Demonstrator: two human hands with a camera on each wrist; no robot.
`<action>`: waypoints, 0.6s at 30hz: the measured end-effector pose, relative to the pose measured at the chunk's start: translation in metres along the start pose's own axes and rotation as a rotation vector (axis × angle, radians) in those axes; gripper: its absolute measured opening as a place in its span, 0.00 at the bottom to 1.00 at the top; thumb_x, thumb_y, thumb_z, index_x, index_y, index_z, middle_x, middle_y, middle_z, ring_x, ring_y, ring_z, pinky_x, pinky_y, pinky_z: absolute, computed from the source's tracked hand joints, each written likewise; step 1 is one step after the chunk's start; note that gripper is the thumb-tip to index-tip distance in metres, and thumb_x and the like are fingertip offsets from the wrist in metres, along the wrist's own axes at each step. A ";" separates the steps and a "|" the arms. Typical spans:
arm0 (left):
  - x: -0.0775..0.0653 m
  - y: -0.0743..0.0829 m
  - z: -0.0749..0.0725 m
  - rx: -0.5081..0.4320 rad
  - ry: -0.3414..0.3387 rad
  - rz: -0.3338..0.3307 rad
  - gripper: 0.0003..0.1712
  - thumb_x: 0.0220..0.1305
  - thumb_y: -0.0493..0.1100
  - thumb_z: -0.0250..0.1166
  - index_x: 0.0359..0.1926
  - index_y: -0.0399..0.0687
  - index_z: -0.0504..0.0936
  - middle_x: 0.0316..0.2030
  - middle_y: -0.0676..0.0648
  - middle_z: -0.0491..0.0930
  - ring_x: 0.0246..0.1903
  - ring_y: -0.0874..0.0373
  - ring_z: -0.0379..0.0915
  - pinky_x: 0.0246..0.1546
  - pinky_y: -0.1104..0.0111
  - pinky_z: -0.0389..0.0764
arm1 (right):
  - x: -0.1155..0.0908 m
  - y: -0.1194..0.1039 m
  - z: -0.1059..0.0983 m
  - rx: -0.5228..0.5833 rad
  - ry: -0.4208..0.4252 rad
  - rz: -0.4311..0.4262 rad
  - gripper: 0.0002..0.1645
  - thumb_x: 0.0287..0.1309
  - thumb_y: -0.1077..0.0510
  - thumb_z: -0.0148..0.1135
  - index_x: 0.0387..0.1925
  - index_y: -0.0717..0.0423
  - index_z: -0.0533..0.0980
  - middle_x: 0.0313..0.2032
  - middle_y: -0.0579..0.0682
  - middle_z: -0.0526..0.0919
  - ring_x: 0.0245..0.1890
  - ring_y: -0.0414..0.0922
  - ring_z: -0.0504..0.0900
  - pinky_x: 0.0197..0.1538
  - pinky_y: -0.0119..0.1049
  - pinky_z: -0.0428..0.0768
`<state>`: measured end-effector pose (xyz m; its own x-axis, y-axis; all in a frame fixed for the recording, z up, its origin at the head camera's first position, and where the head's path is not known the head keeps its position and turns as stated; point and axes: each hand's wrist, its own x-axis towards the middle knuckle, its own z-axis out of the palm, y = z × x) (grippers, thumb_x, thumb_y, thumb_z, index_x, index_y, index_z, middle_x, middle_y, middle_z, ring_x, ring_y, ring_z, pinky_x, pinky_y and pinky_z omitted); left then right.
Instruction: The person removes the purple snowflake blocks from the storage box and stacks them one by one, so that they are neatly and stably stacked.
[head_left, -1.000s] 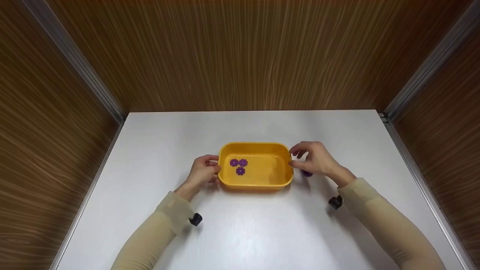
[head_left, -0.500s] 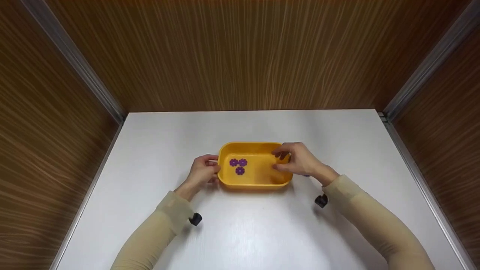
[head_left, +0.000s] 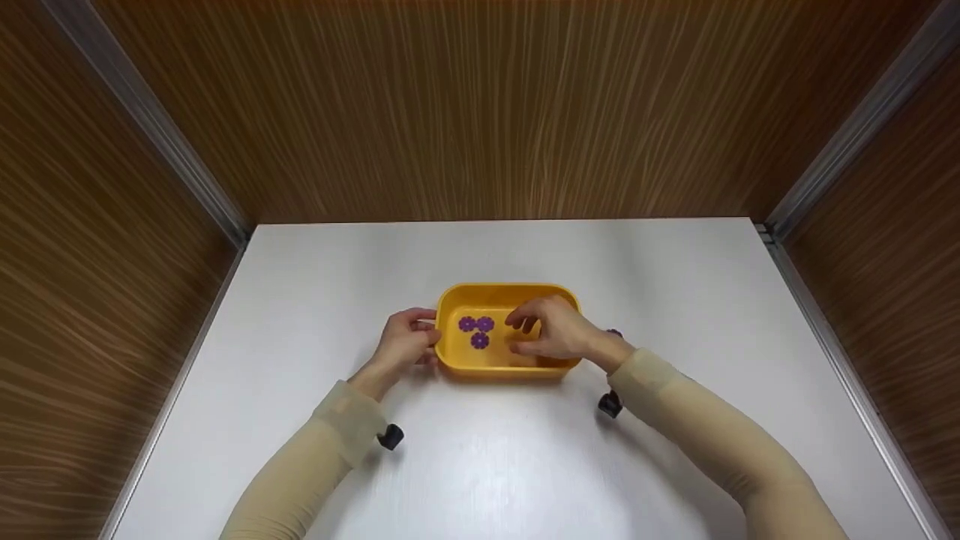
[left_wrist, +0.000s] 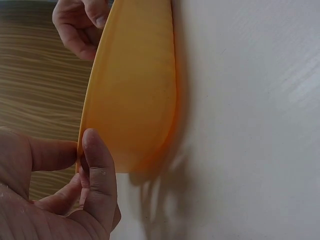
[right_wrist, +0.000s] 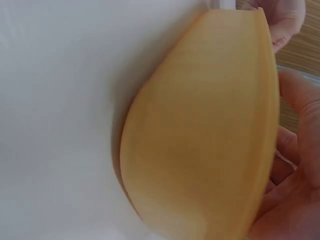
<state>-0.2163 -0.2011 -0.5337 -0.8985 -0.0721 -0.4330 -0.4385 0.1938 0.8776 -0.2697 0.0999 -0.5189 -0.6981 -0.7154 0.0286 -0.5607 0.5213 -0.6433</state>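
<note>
Around the yellow tray (head_left: 501,373), one hand could pass over the table (head_left: 487,450) at twelve and six o'clock, but the left hand (head_left: 403,343) blocks nine o'clock and the right hand (head_left: 556,330) obstructs the three-o'clock side.

Glare whitens the tabletop (head_left: 487,465); soft shadows edge the yellow tub (head_left: 499,373), slightly blurred from the right wrist

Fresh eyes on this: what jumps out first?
Probably the bright yellow tray, mid-table on the white table, with three purple flower-shaped pieces clustered on its floor toward the left end. Next, the hands: the left hand pinches the tray's left end, while the right hand reaches in over the right half. Another purple piece peeks out beyond the right wrist, outside the tray.
</note>
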 end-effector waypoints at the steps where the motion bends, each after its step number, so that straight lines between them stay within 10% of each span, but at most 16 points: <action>1: 0.000 0.000 0.000 -0.002 0.000 0.001 0.25 0.74 0.33 0.66 0.69 0.43 0.83 0.48 0.43 0.85 0.31 0.58 0.83 0.39 0.62 0.95 | 0.002 -0.001 0.002 -0.001 -0.010 0.009 0.26 0.65 0.52 0.80 0.59 0.63 0.88 0.52 0.61 0.94 0.50 0.57 0.92 0.55 0.56 0.93; 18: 0.001 0.000 0.000 -0.021 0.000 0.003 0.24 0.73 0.32 0.66 0.68 0.41 0.83 0.47 0.44 0.84 0.30 0.58 0.83 0.37 0.62 0.94 | 0.038 -0.007 0.034 -0.005 -0.116 0.016 0.23 0.67 0.57 0.79 0.61 0.56 0.88 0.56 0.55 0.93 0.56 0.53 0.91 0.65 0.52 0.90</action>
<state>-0.2166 -0.2009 -0.5344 -0.8998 -0.0719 -0.4304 -0.4362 0.1734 0.8830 -0.2768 0.0532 -0.5396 -0.6511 -0.7557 -0.0705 -0.5523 0.5354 -0.6390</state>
